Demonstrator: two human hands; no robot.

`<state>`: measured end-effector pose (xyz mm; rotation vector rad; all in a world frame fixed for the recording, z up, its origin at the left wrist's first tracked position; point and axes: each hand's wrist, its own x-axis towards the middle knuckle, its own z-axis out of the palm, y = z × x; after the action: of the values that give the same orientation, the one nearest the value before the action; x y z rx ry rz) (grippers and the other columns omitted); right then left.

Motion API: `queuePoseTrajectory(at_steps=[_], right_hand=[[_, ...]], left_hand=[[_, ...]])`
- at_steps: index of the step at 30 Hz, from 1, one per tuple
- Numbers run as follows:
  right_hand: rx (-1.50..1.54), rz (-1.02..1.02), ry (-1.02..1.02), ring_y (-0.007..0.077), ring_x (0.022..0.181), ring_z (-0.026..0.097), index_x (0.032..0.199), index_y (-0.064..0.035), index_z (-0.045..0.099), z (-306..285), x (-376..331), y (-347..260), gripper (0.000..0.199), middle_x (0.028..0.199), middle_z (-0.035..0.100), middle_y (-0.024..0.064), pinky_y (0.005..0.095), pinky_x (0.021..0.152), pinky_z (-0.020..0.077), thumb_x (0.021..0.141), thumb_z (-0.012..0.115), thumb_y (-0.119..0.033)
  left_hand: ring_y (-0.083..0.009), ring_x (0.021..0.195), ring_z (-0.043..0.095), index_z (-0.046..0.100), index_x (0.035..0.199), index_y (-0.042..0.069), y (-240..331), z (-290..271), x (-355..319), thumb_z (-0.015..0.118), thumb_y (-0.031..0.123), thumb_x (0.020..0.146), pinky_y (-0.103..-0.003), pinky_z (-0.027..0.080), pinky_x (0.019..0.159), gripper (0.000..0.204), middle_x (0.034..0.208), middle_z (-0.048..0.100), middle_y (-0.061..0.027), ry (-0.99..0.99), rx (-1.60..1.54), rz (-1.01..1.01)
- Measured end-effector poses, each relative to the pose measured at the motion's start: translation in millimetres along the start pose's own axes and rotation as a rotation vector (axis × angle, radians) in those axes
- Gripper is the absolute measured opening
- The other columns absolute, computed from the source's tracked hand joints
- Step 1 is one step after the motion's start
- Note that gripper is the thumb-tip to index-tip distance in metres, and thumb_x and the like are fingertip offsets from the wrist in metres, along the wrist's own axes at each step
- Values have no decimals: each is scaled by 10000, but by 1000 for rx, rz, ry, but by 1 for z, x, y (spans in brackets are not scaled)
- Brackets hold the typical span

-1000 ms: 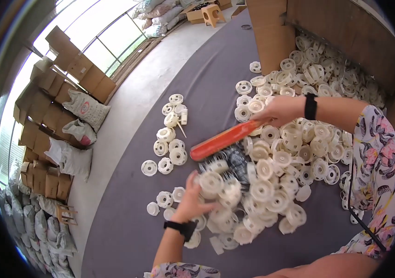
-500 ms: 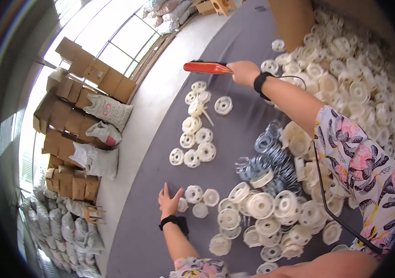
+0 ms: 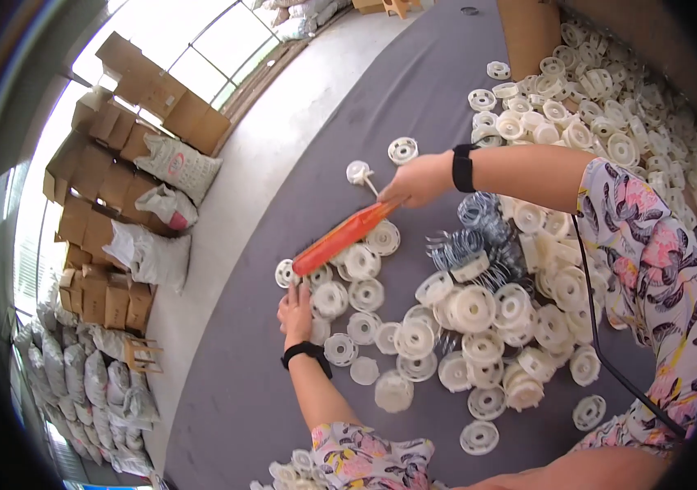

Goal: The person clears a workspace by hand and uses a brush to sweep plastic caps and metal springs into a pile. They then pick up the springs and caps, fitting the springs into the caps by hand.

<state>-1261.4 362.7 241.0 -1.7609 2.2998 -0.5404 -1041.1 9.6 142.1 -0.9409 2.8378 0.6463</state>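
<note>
Orange tool (image 3: 340, 238), gripped in the right hand (image 3: 418, 180); left hand (image 3: 296, 306) flat (fingers spread) on white discs (image 3: 348, 282), which risk being scattered by a careless sweep.

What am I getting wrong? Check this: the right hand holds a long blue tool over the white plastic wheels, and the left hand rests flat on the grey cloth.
The colour is wrong. In the head view, the tool in the right hand is orange-red, not blue. The rest holds: it is held over the white plastic wheels, and the left hand rests flat on the grey cloth.
</note>
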Motion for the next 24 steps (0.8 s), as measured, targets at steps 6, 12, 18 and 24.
queuePoseTrajectory(at_steps=[6, 12, 18, 24], right_hand=[[106, 12, -138, 385, 683, 593, 1172, -165, 555, 13, -91, -82, 375, 746, 617, 184, 470, 598, 462, 798, 534, -144], [109, 4, -259, 349, 650, 609, 1078, -174, 559, 21, -150, -168, 275, 675, 600, 124, 443, 566, 469, 804, 534, -185], [13, 482, 321, 340, 648, 622, 1183, -237, 523, -49, -274, -110, 330, 777, 639, 121, 437, 546, 476, 860, 495, -178], [-434, 1132, 491, 353, 755, 635, 1065, -60, 540, -123, -441, -15, 266, 849, 654, 179, 458, 651, 499, 892, 432, -231]], left_hand=[[-363, 1328, 261, 449, 1322, 72, 27, 1, -138, 569, 559, 795, -466, 251, 1069, 728, 1422, 310, -207, -139, 99, 245], [-411, 1309, 276, 471, 1294, 102, -29, -4, -274, 682, 469, 741, -495, 222, 1079, 696, 1419, 279, -259, -225, 65, 254], [-407, 1334, 243, 354, 1365, 72, 13, -1, -332, 669, 448, 759, -598, 124, 1064, 780, 1452, 223, -249, -43, -62, 122], [-429, 1366, 144, 318, 1392, 85, 105, 24, -346, 727, 355, 713, -607, 87, 1064, 837, 1461, 192, -255, -62, -56, 567]])
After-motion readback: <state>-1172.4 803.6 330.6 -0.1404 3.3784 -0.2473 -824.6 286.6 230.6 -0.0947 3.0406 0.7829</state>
